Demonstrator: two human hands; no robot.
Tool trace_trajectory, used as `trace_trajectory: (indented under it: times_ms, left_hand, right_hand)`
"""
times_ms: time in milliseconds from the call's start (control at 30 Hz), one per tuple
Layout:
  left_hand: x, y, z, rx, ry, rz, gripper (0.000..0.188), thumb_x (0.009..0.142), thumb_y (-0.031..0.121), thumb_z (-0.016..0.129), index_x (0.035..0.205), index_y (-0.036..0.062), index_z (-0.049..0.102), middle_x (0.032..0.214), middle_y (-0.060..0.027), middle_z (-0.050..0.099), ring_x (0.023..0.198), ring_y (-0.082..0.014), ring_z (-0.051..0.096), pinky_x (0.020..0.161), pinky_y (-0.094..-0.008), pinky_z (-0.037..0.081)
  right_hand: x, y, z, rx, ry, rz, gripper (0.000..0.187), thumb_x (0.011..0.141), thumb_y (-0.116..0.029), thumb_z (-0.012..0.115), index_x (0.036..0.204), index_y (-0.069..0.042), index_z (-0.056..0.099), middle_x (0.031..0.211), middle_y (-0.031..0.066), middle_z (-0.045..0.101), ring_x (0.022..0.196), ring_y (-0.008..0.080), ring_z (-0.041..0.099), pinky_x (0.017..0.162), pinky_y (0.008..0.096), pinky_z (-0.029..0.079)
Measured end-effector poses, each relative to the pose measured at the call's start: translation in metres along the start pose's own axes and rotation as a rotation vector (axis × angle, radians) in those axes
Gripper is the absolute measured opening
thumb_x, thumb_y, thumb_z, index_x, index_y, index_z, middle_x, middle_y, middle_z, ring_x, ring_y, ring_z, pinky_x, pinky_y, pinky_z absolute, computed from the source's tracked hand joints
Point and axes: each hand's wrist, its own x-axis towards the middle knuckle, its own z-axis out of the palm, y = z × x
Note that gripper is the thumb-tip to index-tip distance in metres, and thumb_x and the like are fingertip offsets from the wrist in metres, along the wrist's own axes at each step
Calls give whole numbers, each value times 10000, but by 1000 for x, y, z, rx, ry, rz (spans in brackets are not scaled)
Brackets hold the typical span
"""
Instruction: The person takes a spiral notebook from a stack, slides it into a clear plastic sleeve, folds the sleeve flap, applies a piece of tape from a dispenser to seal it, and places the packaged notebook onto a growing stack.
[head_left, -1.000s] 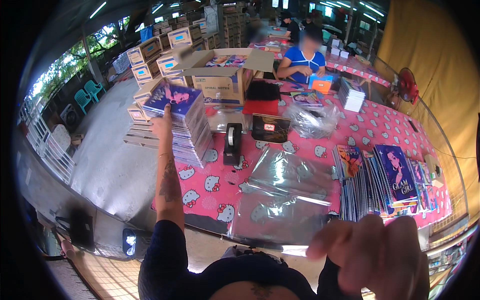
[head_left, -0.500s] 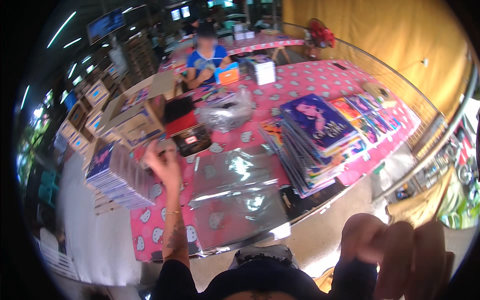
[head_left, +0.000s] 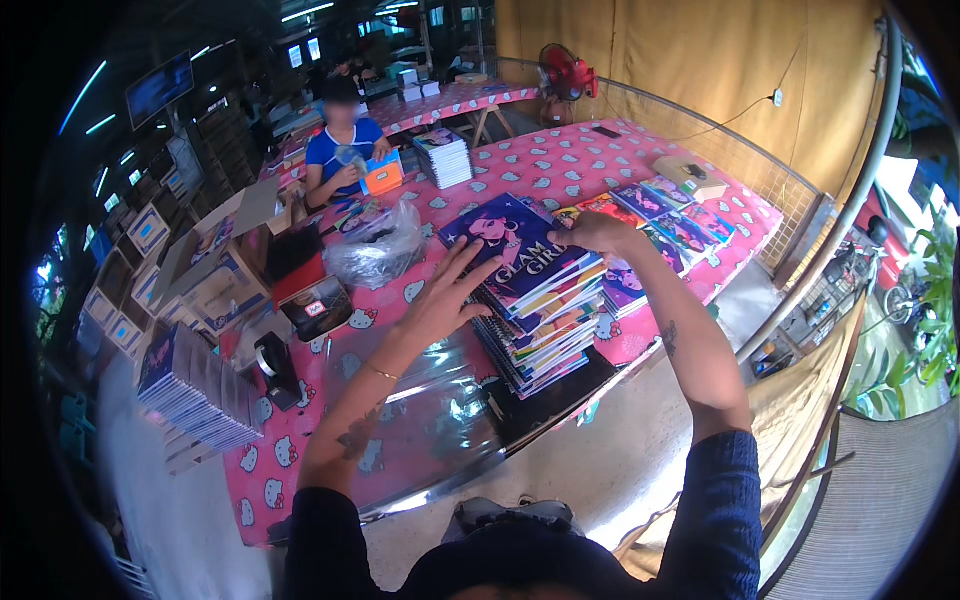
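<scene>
A tall stack of spiral notebooks (head_left: 545, 345) stands near the table's front edge, its top one a purple notebook (head_left: 510, 265) with a drawn figure on the cover. My left hand (head_left: 448, 290) lies on the left side of that cover, fingers spread. At its far right corner my right hand (head_left: 602, 238) has its fingers curled over the edge, thumb on the cover; the fingertips are partly hidden. Under my left forearm are clear plastic sleeves (head_left: 430, 420), flat on the table. A black tape dispenser (head_left: 278, 372) sits left of them.
On the pink patterned table (head_left: 540, 160) lie more colourful notebooks (head_left: 680, 225), a crumpled clear bag (head_left: 380, 250) and a dark box (head_left: 315, 305). Stacked notebooks (head_left: 200, 390) and an open carton (head_left: 225, 285) stand left. A person (head_left: 345, 150) across the table handles an orange-and-blue item (head_left: 382, 172).
My left hand has moved from beside the tape dispenser onto the notebook stack. My right hand has come from the near right to the top notebook's corner. The view has turned right.
</scene>
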Motion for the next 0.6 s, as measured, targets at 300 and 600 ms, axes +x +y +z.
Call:
trace_trajectory:
  times_ms: [300,600]
  left_hand:
    - [2,0,7,4,60,-31,836,640,93,842,1402,186,511,1515,-142,388,1435,-375,302,1144,-479,370]
    - [-13,-12,15,-57,168,-58,848,639,55,827,1409,219,514,1531,-119,376,1439,-358,312,1175,-490,317]
  right_hand:
    - [15,11,3,241,-86,222,928,695,-745,725,1308,-75,531,1121,124,585,1058,252,554,891,479,500]
    - [53,10,3,575,-159,31,557,763,-550,781,1005,-73,625,628,-29,476,488,99,395,472,260,344]
